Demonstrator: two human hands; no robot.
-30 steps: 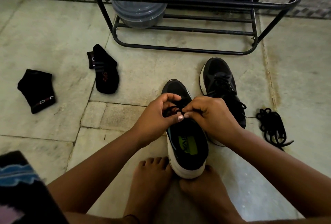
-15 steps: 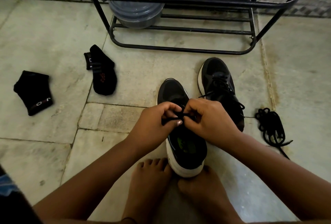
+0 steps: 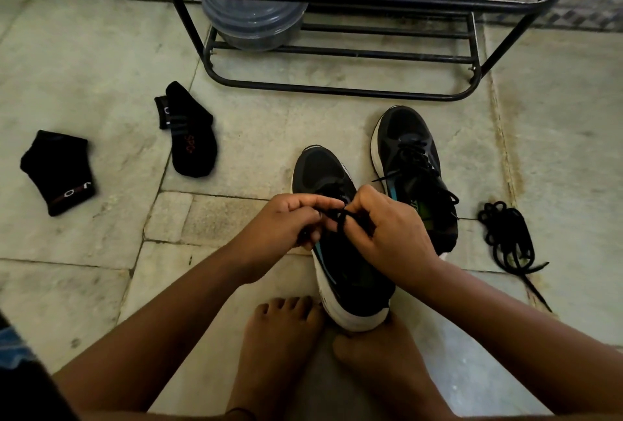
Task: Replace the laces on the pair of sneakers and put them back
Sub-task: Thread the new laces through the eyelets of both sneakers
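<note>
Sneakers: we count two, near sneaker (image 3: pixel 340 252) and far sneaker (image 3: pixel 413 164), plus two socks. Our left hand (image 3: pixel 286 225) and right hand (image 3: pixel 391 228) pinch one lace (image 3: pixel 340 215), now pulled higher than before.

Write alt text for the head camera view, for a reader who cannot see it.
Both hands, left hand and right hand, pinch a black lace over a black sneaker held between bare feet on a tiled floor. A second sneaker stands beside it, with a loose lace bundle, two black socks and a metal rack around.

dim daylight | brightest top right | soft shadows | edges curved
</note>
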